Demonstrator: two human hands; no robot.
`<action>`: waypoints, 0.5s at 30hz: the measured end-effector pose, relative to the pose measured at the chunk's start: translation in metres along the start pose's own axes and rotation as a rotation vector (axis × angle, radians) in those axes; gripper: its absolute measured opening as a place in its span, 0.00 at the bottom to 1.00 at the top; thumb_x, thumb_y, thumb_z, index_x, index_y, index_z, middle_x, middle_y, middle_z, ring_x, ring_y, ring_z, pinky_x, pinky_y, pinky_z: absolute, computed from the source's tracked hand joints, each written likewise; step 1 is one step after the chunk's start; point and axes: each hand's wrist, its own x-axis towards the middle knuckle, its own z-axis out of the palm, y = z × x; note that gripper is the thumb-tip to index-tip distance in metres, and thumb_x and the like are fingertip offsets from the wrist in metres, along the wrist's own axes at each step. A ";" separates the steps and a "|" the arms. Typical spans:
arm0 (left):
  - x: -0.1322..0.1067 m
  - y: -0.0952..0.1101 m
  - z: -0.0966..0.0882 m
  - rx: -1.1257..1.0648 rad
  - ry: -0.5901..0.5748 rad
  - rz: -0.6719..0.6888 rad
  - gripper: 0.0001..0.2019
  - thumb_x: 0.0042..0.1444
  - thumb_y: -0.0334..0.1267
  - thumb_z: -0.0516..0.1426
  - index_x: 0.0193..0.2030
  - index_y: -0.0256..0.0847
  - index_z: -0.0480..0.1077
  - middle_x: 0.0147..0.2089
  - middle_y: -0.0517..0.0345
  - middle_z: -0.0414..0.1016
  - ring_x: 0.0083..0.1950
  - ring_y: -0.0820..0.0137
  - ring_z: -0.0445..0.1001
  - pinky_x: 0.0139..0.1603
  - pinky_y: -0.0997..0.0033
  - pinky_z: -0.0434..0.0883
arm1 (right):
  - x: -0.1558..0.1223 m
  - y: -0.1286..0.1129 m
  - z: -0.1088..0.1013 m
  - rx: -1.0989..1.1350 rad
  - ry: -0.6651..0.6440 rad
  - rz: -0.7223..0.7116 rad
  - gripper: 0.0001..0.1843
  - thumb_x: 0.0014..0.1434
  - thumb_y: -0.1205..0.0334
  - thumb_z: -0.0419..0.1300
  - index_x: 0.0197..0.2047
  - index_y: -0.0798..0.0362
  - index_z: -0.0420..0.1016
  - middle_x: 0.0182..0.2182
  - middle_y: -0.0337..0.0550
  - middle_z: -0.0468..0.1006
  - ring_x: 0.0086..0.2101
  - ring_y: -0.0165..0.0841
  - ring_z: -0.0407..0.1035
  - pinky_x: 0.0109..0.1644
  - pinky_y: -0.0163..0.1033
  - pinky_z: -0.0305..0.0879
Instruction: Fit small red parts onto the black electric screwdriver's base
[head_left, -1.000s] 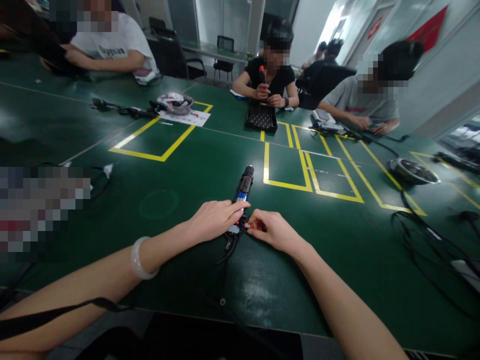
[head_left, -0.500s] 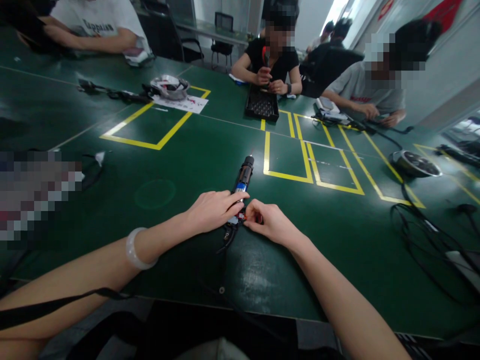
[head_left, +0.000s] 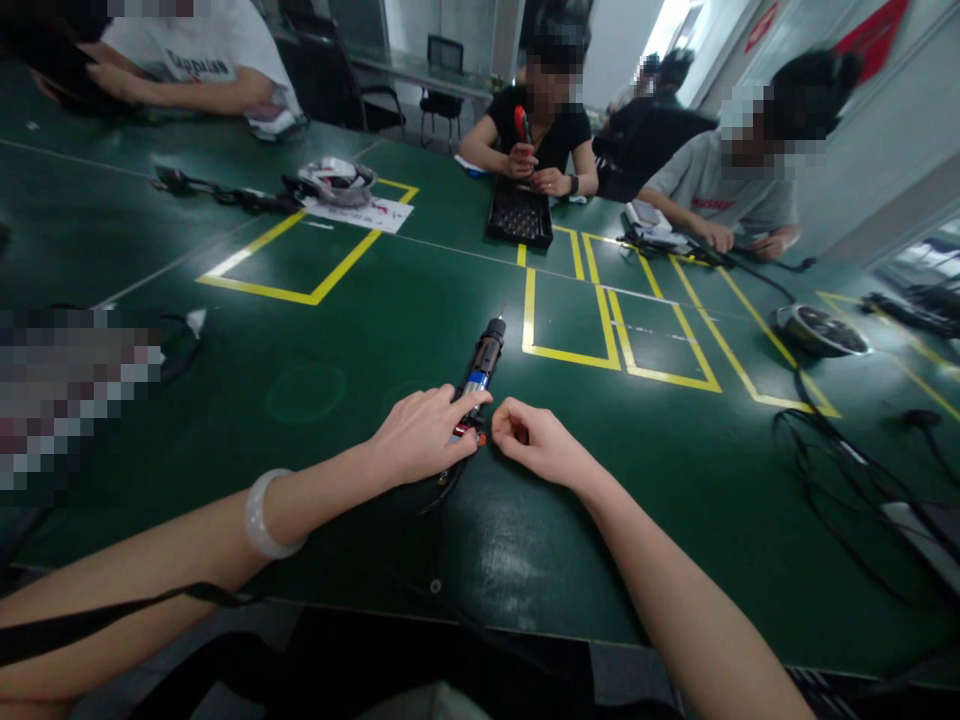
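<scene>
An electric screwdriver (head_left: pixel 486 352) with a dark body, a silver tip and a blue band lies on the green table, tip pointing away from me. My left hand (head_left: pixel 420 432) is closed over its rear part, thumb and forefinger around the grip, hiding much of it. Near my left thumb shows a small orange piece (head_left: pixel 482 439) at its side. A black cord trails from its back end. Just to the right, apart from the screwdriver, my right hand (head_left: pixel 541 440) rests with fingers curled into a pinch; what they hold, if anything, is hidden.
Yellow tape outlines (head_left: pixel 574 357) mark the table ahead. A black tray (head_left: pixel 519 222) stands before a person holding a red-handled tool. Bundled cables (head_left: pixel 814 450) and a round metal fan-like object (head_left: pixel 821 330) lie right. A clear bag (head_left: pixel 337 182) sits on paper at far left.
My right hand has come away from the orange part on the screwdriver's side. The left thumb has shifted a little over the grip. Across the table, a person's red-handled tool has tilted.
</scene>
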 end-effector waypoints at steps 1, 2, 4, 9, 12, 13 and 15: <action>0.000 0.000 0.000 0.004 0.005 -0.002 0.26 0.65 0.46 0.49 0.69 0.51 0.62 0.47 0.50 0.71 0.46 0.56 0.75 0.47 0.57 0.71 | 0.000 0.003 -0.001 0.020 0.021 0.006 0.03 0.60 0.66 0.58 0.35 0.52 0.66 0.24 0.31 0.66 0.25 0.26 0.60 0.31 0.32 0.56; 0.000 0.000 0.001 0.009 0.010 -0.003 0.26 0.65 0.45 0.49 0.69 0.51 0.62 0.46 0.50 0.71 0.46 0.56 0.75 0.47 0.58 0.71 | 0.000 0.006 -0.002 0.037 0.039 0.011 0.03 0.61 0.65 0.58 0.36 0.52 0.66 0.24 0.31 0.66 0.25 0.26 0.60 0.31 0.32 0.56; 0.000 -0.002 0.001 0.018 0.015 0.000 0.26 0.65 0.44 0.49 0.70 0.51 0.61 0.46 0.51 0.71 0.45 0.57 0.75 0.47 0.59 0.71 | 0.000 0.012 -0.003 0.077 0.071 0.028 0.04 0.63 0.62 0.57 0.36 0.52 0.67 0.24 0.32 0.67 0.25 0.26 0.59 0.30 0.33 0.56; 0.000 -0.012 0.001 0.036 0.022 0.030 0.26 0.64 0.46 0.49 0.69 0.53 0.62 0.45 0.50 0.71 0.43 0.58 0.75 0.45 0.61 0.70 | 0.000 0.020 -0.005 0.097 0.092 0.038 0.05 0.65 0.60 0.57 0.38 0.53 0.68 0.25 0.33 0.69 0.26 0.27 0.62 0.32 0.33 0.58; 0.002 -0.026 -0.001 0.057 0.031 0.017 0.26 0.64 0.47 0.49 0.69 0.55 0.62 0.45 0.51 0.70 0.41 0.59 0.75 0.43 0.62 0.70 | 0.001 0.023 -0.006 0.090 0.127 0.054 0.05 0.65 0.60 0.57 0.39 0.53 0.69 0.25 0.34 0.70 0.27 0.27 0.64 0.33 0.33 0.59; 0.003 -0.033 -0.002 0.066 0.027 0.000 0.26 0.65 0.47 0.48 0.69 0.56 0.62 0.45 0.51 0.70 0.41 0.59 0.75 0.43 0.62 0.70 | 0.002 0.024 -0.006 0.088 0.139 0.057 0.05 0.65 0.60 0.57 0.39 0.53 0.69 0.25 0.34 0.71 0.27 0.27 0.65 0.33 0.33 0.59; 0.006 -0.051 -0.006 0.079 0.014 -0.047 0.26 0.65 0.48 0.47 0.70 0.56 0.61 0.45 0.51 0.70 0.40 0.60 0.74 0.42 0.63 0.69 | 0.002 0.026 -0.007 0.090 0.154 0.058 0.06 0.65 0.60 0.57 0.40 0.53 0.70 0.25 0.34 0.71 0.27 0.27 0.65 0.33 0.34 0.60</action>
